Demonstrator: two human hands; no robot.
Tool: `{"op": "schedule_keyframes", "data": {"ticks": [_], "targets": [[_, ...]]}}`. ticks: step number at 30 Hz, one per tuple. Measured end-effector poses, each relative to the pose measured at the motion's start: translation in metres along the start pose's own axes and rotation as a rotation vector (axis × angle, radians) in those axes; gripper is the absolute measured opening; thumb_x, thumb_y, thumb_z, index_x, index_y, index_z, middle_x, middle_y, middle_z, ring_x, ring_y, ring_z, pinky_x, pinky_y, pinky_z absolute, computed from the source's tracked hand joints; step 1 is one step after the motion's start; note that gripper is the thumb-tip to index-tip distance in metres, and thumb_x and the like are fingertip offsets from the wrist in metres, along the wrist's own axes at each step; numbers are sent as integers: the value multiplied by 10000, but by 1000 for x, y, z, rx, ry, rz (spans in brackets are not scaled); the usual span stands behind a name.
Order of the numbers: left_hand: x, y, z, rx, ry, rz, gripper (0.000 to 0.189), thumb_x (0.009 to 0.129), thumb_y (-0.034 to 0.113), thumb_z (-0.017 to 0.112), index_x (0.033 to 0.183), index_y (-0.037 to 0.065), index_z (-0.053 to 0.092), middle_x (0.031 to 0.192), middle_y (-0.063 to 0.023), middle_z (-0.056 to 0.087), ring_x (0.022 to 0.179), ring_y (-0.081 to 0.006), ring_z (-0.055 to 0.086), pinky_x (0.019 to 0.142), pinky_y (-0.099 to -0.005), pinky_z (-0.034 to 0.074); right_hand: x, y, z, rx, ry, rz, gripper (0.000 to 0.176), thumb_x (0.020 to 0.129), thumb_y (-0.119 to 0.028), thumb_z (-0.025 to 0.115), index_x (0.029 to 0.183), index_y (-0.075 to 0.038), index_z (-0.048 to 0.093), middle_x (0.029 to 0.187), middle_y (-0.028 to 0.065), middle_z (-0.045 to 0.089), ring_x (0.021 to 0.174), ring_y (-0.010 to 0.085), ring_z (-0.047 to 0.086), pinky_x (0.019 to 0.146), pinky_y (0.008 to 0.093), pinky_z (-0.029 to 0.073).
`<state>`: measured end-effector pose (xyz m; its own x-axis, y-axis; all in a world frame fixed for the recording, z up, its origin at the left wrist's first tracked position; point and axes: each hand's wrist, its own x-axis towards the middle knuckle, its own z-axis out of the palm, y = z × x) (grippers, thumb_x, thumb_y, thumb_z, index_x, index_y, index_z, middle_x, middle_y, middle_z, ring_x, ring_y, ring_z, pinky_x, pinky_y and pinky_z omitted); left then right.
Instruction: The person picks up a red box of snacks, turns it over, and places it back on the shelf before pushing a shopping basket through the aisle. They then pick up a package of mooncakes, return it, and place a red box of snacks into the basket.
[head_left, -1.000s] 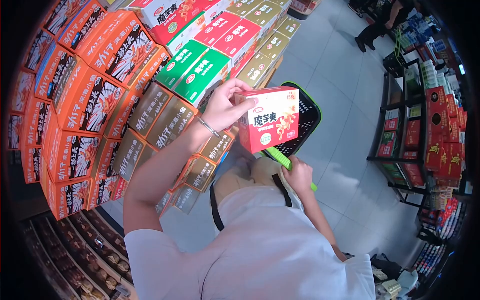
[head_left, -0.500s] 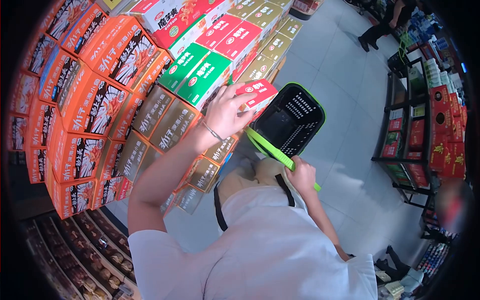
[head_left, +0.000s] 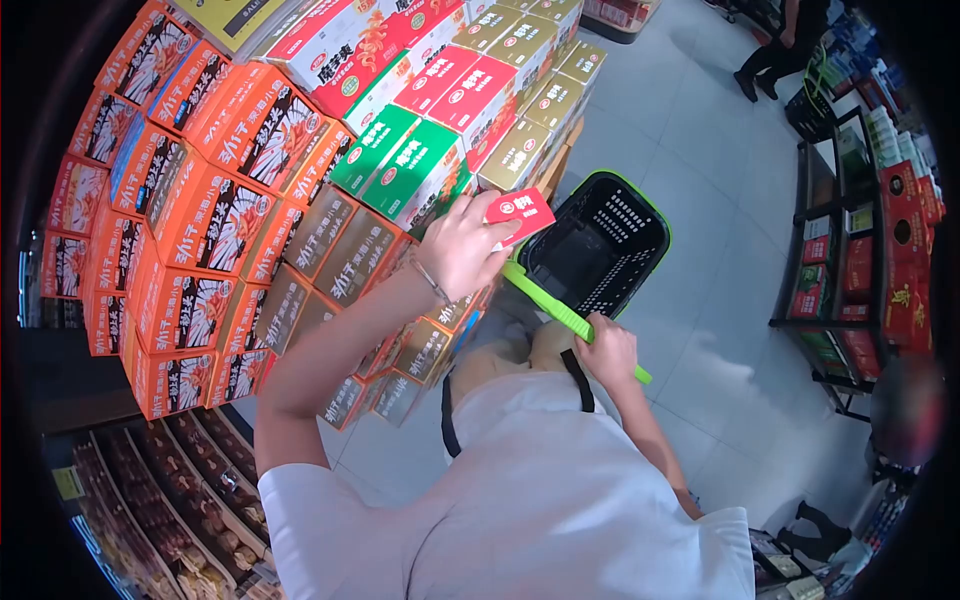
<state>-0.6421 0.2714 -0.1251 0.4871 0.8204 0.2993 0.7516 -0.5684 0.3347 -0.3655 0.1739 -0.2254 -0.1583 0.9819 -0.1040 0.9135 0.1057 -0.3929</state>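
Note:
A small red box point(head_left: 522, 208) with white lettering is held at its near end by my left hand point(head_left: 462, 245), fingers closed on it. The box is tilted, in front of the stacked cartons and beside the basket's upper left side. My right hand point(head_left: 607, 350) is wrapped round the bright green handle point(head_left: 550, 302) of a black shopping basket point(head_left: 575, 262) with a green rim. No goods show on the visible part of the basket's floor. Close to my left hand are green cartons point(head_left: 415, 180), red cartons point(head_left: 465, 95) and gold cartons point(head_left: 520, 150).
Orange snack cartons point(head_left: 215, 210) and brown cartons point(head_left: 350, 250) are piled on the left. A low shelf point(head_left: 160, 490) of packaged goods curves below them. Across the tiled floor point(head_left: 710, 210) stands a black rack point(head_left: 835, 250) with red boxes. A person point(head_left: 785, 45) stands at upper right.
The red box in my left hand has come slightly away from the gold cartons and lies at a different tilt. The whole view has shifted a little. My right hand keeps its grip on the handle.

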Motion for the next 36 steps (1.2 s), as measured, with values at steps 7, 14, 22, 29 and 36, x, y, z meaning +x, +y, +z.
{"op": "schedule_keyframes", "data": {"ticks": [7,14,22,29,36], "targets": [[-10,54,-38,-179,181,-53,347,775,180,708,1108,84,683,1253,-195,523,1051,-357,549,887,-428,476,-3,-6,-18,331,-28,-39,473,742,-164,654,1186,-67,524,924,159,646,850,362,643,725,462,504],[-32,25,28,-1477,138,-657,342,898,89,603,1204,-63,603,1101,-131,672,966,-173,657,836,-281,538,-11,12,-5,1196,-241,160,424,1025,-325,343,1330,-36,402,1144,157,607,801,228,677,652,349,542],[-59,33,50,-1424,113,-775,353,897,105,609,1198,-81,600,1072,-160,676,930,-178,676,808,-286,553,-20,19,7,1592,-445,509,852,930,-708,139,1369,-28,405,1223,137,595,849,237,685,722,323,549],[-73,37,65,-1442,77,-752,353,922,128,598,1219,-62,591,1082,-133,674,957,-167,665,816,-296,550,-27,24,14,1494,-416,495,702,979,-608,253,1368,-43,403,1200,123,606,961,211,658,766,349,549],[-79,33,61,-1415,-250,-693,444,923,154,604,1328,3,502,1168,-82,625,1051,-121,582,876,-273,470,-32,15,21,1552,-281,631,558,1008,-482,296,1320,-48,456,1183,112,614,1028,203,618,914,372,484]]}}
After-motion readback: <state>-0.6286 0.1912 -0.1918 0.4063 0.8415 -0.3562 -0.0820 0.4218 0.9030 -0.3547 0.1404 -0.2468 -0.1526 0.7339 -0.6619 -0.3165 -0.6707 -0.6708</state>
